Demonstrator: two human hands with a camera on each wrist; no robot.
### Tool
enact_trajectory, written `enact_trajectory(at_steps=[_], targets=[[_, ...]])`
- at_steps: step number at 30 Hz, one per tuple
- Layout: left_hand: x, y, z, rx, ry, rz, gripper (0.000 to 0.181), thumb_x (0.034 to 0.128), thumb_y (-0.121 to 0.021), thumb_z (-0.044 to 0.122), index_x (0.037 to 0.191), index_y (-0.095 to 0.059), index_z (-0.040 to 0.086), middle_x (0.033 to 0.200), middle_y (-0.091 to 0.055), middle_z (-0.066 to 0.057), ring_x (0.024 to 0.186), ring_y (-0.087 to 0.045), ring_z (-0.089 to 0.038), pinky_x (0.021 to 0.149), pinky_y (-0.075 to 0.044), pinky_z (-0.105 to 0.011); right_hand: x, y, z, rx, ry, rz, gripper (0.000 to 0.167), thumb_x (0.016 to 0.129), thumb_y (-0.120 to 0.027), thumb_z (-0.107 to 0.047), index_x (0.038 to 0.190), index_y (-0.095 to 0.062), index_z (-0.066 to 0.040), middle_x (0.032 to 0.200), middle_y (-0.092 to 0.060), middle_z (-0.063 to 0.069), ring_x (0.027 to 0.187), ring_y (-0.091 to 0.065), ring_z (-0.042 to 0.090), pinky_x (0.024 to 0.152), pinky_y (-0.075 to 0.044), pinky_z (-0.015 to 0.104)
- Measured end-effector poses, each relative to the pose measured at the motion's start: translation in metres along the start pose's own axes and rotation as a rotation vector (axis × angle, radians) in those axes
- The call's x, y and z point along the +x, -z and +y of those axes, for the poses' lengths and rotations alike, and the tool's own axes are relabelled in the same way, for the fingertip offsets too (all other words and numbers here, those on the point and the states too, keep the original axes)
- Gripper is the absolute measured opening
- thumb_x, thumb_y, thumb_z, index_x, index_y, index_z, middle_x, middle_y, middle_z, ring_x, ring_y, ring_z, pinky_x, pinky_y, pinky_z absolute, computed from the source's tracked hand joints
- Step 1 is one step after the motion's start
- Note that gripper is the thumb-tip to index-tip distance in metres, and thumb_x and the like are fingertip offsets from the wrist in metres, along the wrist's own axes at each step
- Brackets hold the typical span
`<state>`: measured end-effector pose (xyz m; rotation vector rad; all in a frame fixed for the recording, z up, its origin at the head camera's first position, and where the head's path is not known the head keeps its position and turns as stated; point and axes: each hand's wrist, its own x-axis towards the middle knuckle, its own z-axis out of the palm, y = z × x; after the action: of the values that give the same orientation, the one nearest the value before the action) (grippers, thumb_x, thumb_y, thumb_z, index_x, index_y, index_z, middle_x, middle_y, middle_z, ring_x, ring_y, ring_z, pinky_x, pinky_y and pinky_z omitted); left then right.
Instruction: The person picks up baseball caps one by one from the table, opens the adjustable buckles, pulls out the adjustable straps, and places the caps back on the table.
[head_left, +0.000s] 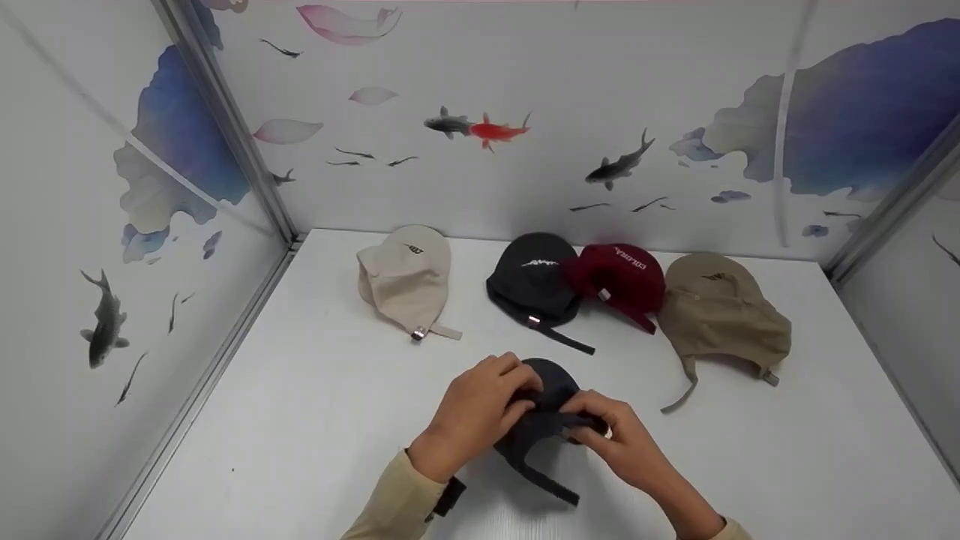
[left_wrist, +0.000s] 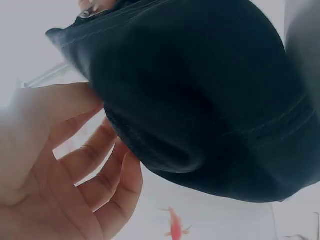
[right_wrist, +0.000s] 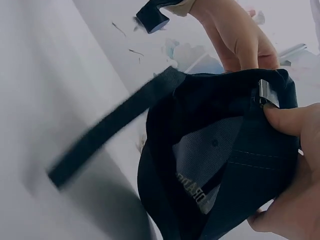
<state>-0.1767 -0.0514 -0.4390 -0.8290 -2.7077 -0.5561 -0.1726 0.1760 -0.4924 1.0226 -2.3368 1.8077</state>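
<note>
Left hand (head_left: 480, 409) pinching rounded dark-blue fabric cap (head_left: 553, 381); right hand (head_left: 619, 439) gripping it beside silver metal buckle (right_wrist: 268, 93); flat dark fabric strap (right_wrist: 114, 126) loose.
</note>
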Motion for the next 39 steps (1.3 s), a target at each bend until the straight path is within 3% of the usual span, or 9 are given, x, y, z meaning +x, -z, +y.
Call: enact_trajectory(at_steps=[6,11,15,24,30,34,39], targets=[[-0.003,-0.003,-0.007,-0.056,0.071,0.043,0.017,0.0878,-0.077,0.026,0.099,-0.066,0.021,0.095,-0.061,0.005,0.087,-0.061,-0.01,0.077,-0.054,-0.025,-0.001,0.001,-0.001,-0.063,-0.014,0.013,0.03,0.089,-0.061,0.01,0.106,-0.069,-0.013,0.099,-0.067,0.004,0.082,-0.053,0.005,0.066,-0.046,0.026],[0.002,-0.005,-0.017,-0.079,0.119,0.109,0.018,0.0875,-0.077,0.023,0.1,-0.065,0.019,0.095,-0.062,0.003,0.088,-0.062,-0.012,0.077,-0.054,-0.028,0.001,0.003,-0.002,-0.055,-0.042,0.018,0.043,0.084,-0.056,0.018,0.111,-0.065,-0.014,0.103,-0.068,0.004,0.093,-0.06,0.009,0.085,-0.047,0.021],[0.006,-0.007,-0.028,-0.081,0.172,0.129,0.019,0.0881,-0.077,0.022,0.101,-0.064,0.018,0.098,-0.063,0.002,0.092,-0.064,-0.015,0.081,-0.055,-0.033,0.001,0.004,-0.001,-0.064,-0.057,0.032,0.038,0.088,-0.057,0.014,0.113,-0.064,-0.013,0.101,-0.069,0.003,0.1,-0.064,0.013,0.097,-0.045,0.018],[0.006,-0.017,-0.058,-0.085,0.319,0.115,0.018,0.0864,-0.078,0.016,0.097,-0.064,0.019,0.095,-0.061,0.003,0.088,-0.061,-0.015,0.078,-0.054,-0.034,-0.002,0.004,0.001,-0.123,-0.107,0.036,0.023,0.094,-0.062,0.001,0.11,-0.066,-0.015,0.102,-0.071,-0.003,0.104,-0.064,0.009,0.098,-0.046,0.022],[0.003,-0.016,-0.072,-0.058,0.4,0.173,0.021,0.0852,-0.078,0.013,0.095,-0.061,0.017,0.094,-0.06,0.001,0.083,-0.06,-0.017,0.075,-0.052,-0.035,-0.004,0.006,0.003,-0.132,-0.122,0.026,0.017,0.096,-0.062,-0.006,0.108,-0.067,-0.017,0.102,-0.071,-0.003,0.103,-0.064,0.008,0.097,-0.047,0.024],[0.002,-0.018,-0.077,-0.042,0.422,0.203,0.021,0.0849,-0.079,0.011,0.094,-0.06,0.014,0.094,-0.06,-0.003,0.084,-0.061,-0.019,0.075,-0.053,-0.036,-0.004,0.007,0.004,-0.137,-0.157,0.019,0.016,0.096,-0.063,-0.008,0.107,-0.068,-0.019,0.102,-0.07,-0.005,0.102,-0.064,0.008,0.097,-0.047,0.025],[0.01,-0.027,-0.084,-0.019,0.403,0.202,0.02,0.0861,-0.077,0.01,0.095,-0.059,0.013,0.095,-0.059,-0.003,0.087,-0.062,-0.021,0.077,-0.053,-0.037,-0.004,0.007,0.004,-0.144,-0.209,0.01,0.016,0.096,-0.063,-0.01,0.107,-0.068,-0.021,0.102,-0.07,-0.007,0.103,-0.063,0.007,0.098,-0.047,0.026]])
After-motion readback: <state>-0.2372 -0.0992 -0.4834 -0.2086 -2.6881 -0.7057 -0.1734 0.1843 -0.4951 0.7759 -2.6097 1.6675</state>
